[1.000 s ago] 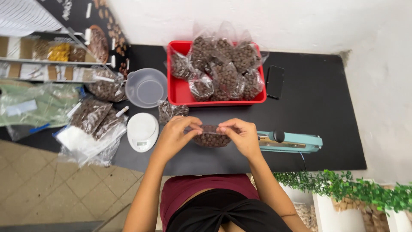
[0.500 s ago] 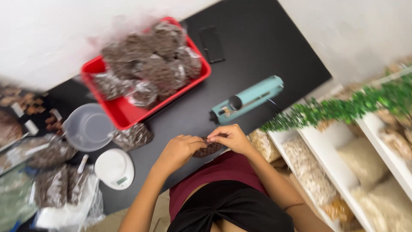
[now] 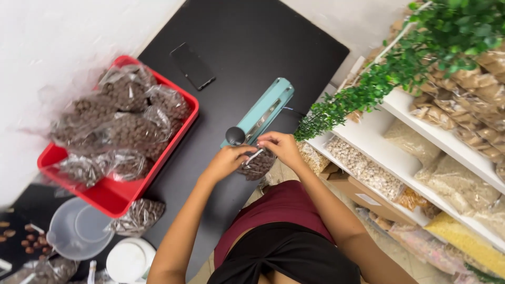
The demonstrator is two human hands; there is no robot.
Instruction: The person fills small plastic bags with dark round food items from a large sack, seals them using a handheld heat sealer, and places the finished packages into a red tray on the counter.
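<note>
Clear bag of brown pellets (image 3: 256,165) sits at the near edge of the black counter (image 3: 252,47), pinched at its top by both hands: left hand (image 3: 227,159) at nine o'clock, right hand (image 3: 280,147) at three. Teal heat sealer (image 3: 261,111) lies just beyond at twelve; red tray (image 3: 113,195) of filled bags stands well apart at nine.

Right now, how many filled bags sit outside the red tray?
2 clearly: a small bag held by both the left hand and right hand, and a bag beside the red tray. Another may be cut off bottom left.
</note>
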